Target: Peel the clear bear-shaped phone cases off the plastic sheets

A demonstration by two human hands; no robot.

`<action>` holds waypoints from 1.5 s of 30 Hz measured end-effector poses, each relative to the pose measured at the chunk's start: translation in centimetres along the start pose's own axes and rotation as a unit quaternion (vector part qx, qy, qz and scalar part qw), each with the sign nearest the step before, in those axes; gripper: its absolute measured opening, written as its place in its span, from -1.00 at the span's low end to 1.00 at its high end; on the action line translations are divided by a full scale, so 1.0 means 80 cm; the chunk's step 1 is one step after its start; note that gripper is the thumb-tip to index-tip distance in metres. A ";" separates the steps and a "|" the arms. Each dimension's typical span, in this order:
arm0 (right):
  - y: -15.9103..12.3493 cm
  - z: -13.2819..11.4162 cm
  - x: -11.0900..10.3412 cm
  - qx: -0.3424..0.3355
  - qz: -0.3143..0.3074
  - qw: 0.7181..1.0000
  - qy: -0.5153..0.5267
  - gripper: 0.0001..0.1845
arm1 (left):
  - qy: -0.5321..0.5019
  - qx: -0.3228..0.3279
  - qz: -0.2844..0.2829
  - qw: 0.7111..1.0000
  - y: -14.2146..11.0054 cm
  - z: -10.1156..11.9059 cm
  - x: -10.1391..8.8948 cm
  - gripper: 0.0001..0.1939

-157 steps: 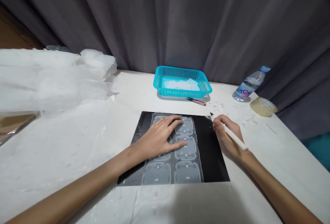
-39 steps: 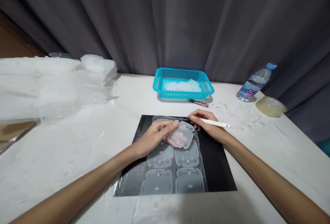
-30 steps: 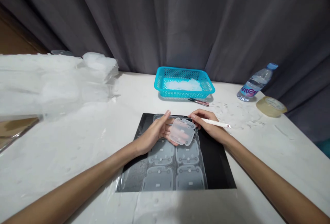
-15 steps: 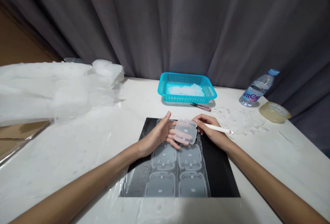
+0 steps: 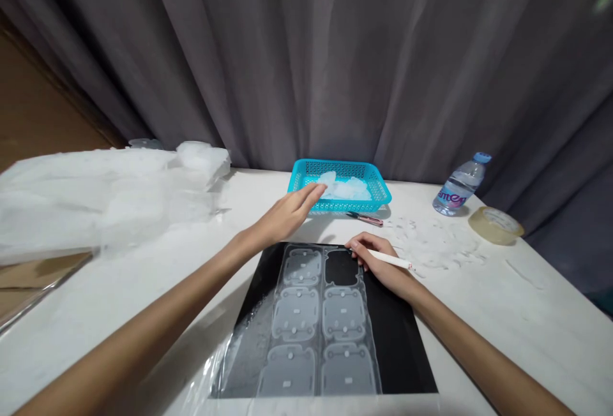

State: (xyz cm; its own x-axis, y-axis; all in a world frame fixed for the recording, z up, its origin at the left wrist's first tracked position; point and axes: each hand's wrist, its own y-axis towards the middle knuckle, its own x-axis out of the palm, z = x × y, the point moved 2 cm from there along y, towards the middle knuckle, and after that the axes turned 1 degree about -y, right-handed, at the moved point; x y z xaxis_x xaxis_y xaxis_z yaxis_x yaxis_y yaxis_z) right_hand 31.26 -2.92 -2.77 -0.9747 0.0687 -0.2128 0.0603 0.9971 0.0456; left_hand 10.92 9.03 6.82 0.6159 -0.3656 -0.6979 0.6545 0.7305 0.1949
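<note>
My left hand [image 5: 293, 210] reaches over the near left rim of a blue perforated basket [image 5: 382, 196]. A translucent plastic piece [image 5: 327, 178] shows tilted at its fingertips, partly hidden by them, above other translucent pieces [image 5: 354, 189] in the basket. My right hand [image 5: 376, 258] rests closed around a white pen-like tool [image 5: 390, 259], its tip at the top right of a clear plastic sheet [image 5: 318, 314]. The sheet, with several rounded-square shapes in two columns, lies on a black mat [image 5: 400, 346]. One cut-out opening [image 5: 341, 268] at its top right shows the mat beneath.
Stacked white translucent sheets [image 5: 96, 196] fill the left, by cardboard [image 5: 43, 285]. A dark and pink pen-shaped tool [image 5: 365, 219] lies before the basket. Plastic scraps [image 5: 435, 244], a water bottle [image 5: 458, 187] and a tape roll [image 5: 496, 224] are at right. A grey curtain [image 5: 306, 65] hangs behind.
My left hand has carried the plastic piece from above the sheet forward to the basket, uncovering the opening. My right hand still holds the white tool near the sheet's top. The view has tilted up slightly.
</note>
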 end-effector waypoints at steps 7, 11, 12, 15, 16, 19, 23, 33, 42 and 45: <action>-0.007 -0.008 -0.001 -0.053 0.011 0.997 -0.062 -0.70 | 0.088 0.049 -0.105 0.989 -0.132 -0.037 0.019 -0.43; -0.017 -0.020 0.001 -0.079 0.025 0.993 -0.084 -0.73 | 0.099 0.039 -0.114 0.988 -0.154 -0.048 0.022 -0.39; -0.021 -0.025 0.003 -0.086 0.023 0.992 -0.090 -0.72 | 0.101 0.041 -0.117 0.987 -0.156 -0.048 0.023 -0.38; -0.033 -0.039 0.016 -0.100 -0.025 0.987 -0.123 -0.78 | 0.101 0.047 -0.124 0.986 -0.157 -0.048 0.024 -0.31; -0.036 -0.044 0.021 -0.108 -0.050 0.983 -0.138 -0.81 | 0.101 0.049 -0.127 0.986 -0.158 -0.048 0.024 -0.27; -0.042 -0.056 0.039 -0.147 -0.112 0.968 -0.167 -0.86 | 0.104 0.055 -0.133 0.984 -0.160 -0.050 0.026 -0.15; -0.042 -0.059 0.060 -0.226 -0.190 0.936 -0.189 -0.86 | 0.106 0.060 -0.123 0.985 -0.163 -0.050 0.029 -0.16; -0.046 -0.047 0.071 -0.298 -0.180 0.916 -0.197 -0.91 | 0.099 0.054 -0.104 0.988 -0.169 -0.044 0.033 -0.18; -0.055 -0.057 0.076 -0.343 -0.161 0.879 -0.290 -0.81 | 0.068 0.039 -0.104 0.991 -0.168 -0.046 0.036 -0.24; -0.059 -0.056 0.075 -0.369 -0.149 0.860 -0.319 -0.79 | 0.062 0.031 -0.114 0.991 -0.167 -0.046 0.035 -0.11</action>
State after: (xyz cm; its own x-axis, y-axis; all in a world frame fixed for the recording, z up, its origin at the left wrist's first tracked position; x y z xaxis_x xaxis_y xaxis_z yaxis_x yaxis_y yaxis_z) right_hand 24.17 -7.40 0.11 -0.5932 0.0520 -0.8034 -0.5541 0.6976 0.4543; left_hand 2.26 0.35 -0.32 0.3932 -0.4400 -0.8073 0.7981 0.5993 0.0621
